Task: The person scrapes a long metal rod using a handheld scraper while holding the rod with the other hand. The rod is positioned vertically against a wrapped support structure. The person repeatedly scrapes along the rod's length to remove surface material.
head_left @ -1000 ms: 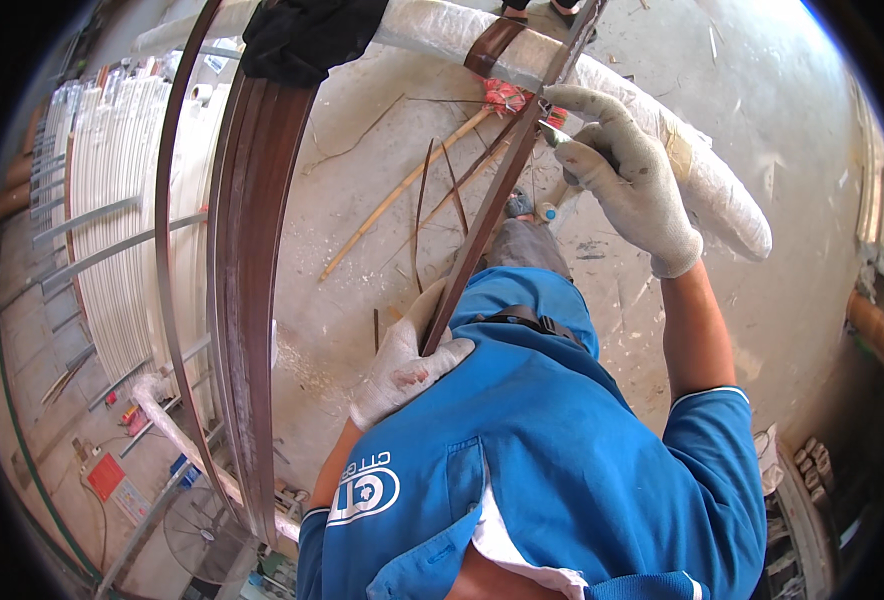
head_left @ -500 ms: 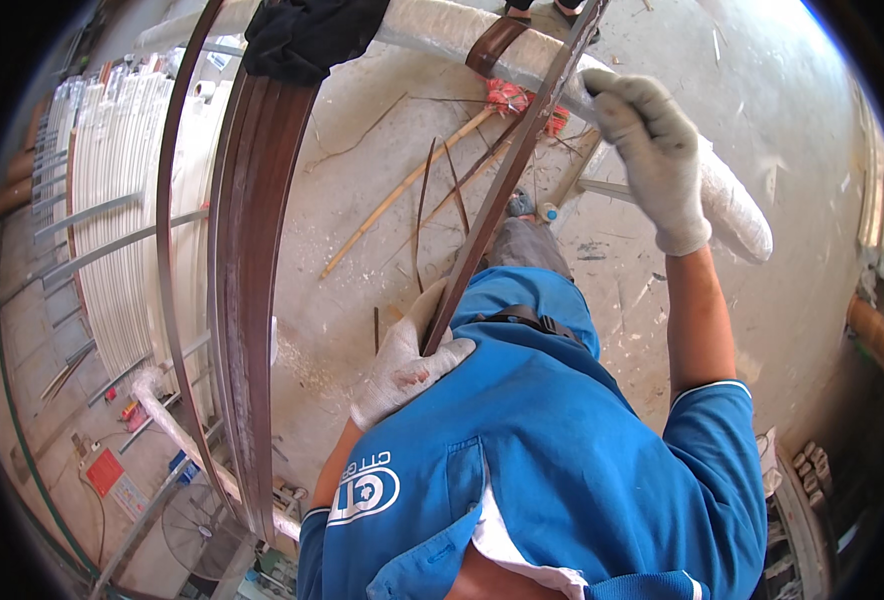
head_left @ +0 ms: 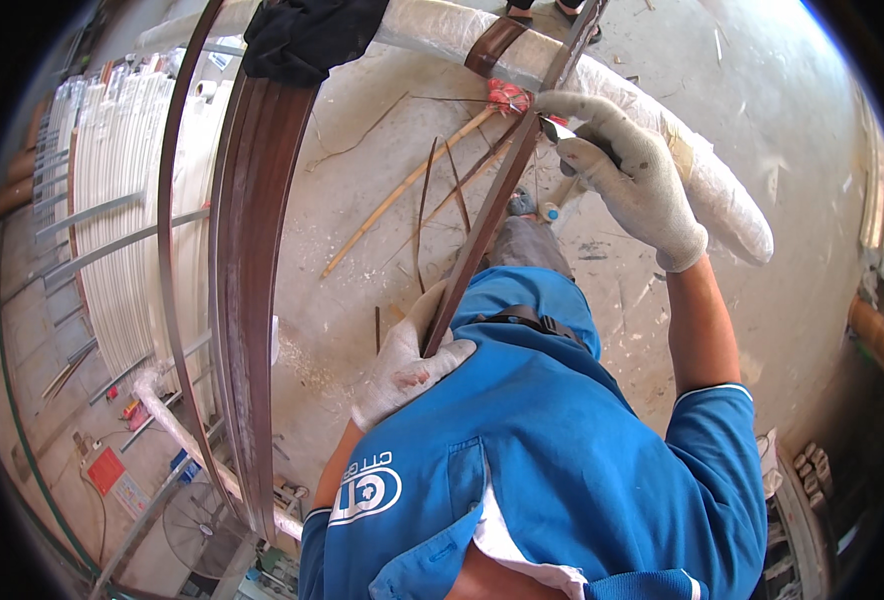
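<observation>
A long dark brown strip (head_left: pixel 497 205) runs slantwise from my waist up past the top of the head view. Its lower end rests in my gloved left hand (head_left: pixel 407 372), which is closed round it close to my shirt. My gloved right hand (head_left: pixel 634 175) is at the strip's right side, higher up, fingers curled. Between thumb and forefinger shows a small shiny, blade-like metal piece (head_left: pixel 559 131), its dark tip against the strip. The rest of that piece is hidden in the glove. Both gloves are whitish and stained.
Wide brown profiles (head_left: pixel 252 250) stand at my left, a black cloth (head_left: pixel 312 38) draped over their far end. A plastic-wrapped beam (head_left: pixel 717 185) crosses ahead. On the floor lie a broom (head_left: pixel 412 190) and thin offcuts. White profiles (head_left: pixel 122 220) and a fan (head_left: pixel 202 530) are farther left.
My right hand has come down and left, against the strip, and the metal piece now shows in its fingers. My left hand and the strip have stayed put.
</observation>
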Demonstrator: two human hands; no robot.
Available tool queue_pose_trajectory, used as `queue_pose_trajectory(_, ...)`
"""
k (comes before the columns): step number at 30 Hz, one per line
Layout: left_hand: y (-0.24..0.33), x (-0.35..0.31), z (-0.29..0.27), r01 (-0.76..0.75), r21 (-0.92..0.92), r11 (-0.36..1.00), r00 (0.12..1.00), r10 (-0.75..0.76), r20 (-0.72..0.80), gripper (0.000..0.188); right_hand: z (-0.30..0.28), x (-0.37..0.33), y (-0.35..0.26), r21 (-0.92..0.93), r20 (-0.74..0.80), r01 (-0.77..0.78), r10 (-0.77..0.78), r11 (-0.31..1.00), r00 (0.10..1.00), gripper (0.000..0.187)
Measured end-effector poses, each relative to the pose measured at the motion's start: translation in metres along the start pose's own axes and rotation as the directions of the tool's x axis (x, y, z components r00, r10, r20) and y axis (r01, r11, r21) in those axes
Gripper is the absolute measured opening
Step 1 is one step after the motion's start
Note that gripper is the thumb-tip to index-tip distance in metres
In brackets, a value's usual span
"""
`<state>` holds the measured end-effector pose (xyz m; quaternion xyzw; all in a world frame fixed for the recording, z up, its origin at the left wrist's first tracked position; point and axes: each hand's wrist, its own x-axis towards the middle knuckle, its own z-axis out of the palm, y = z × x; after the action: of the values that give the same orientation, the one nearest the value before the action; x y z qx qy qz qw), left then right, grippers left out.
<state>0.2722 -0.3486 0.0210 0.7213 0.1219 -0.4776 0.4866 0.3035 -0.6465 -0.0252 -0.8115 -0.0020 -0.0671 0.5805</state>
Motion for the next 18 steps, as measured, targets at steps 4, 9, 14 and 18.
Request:
queue_pose_trajectory(4, -0.002, 0.001, -0.001, -0.041, 0.020, 0.999, 0.999, 0.041, 0.024, 0.069, 0.005, 0.001, 0.006, 0.000, -0.069, 0.113, -0.113, 0.994, 0.991, 0.025)
queue_pose_trajectory(9, -0.003, 0.001, 0.000, -0.028, -0.002, 1.000, 1.000, 0.028, 0.006, 0.069, -0.001, 0.005, 0.009, 0.126, -0.199, 0.034, -0.009, 0.991, 0.980, 0.023)
queue_pose_trajectory(14, 0.003, -0.001, 0.000, -0.037, 0.039, 0.999, 0.999, 0.037, 0.016, 0.068, -0.015, 0.008, 0.008, 0.207, -0.327, 0.036, 0.034, 0.978, 0.944, 0.028)
queue_pose_trajectory(18, 0.008, -0.001, 0.002, -0.071, 0.065, 0.995, 0.997, 0.070, 0.019, 0.066, -0.011, 0.009, 0.002, -0.079, -0.177, -0.005, -0.009, 0.997, 0.984, 0.035)
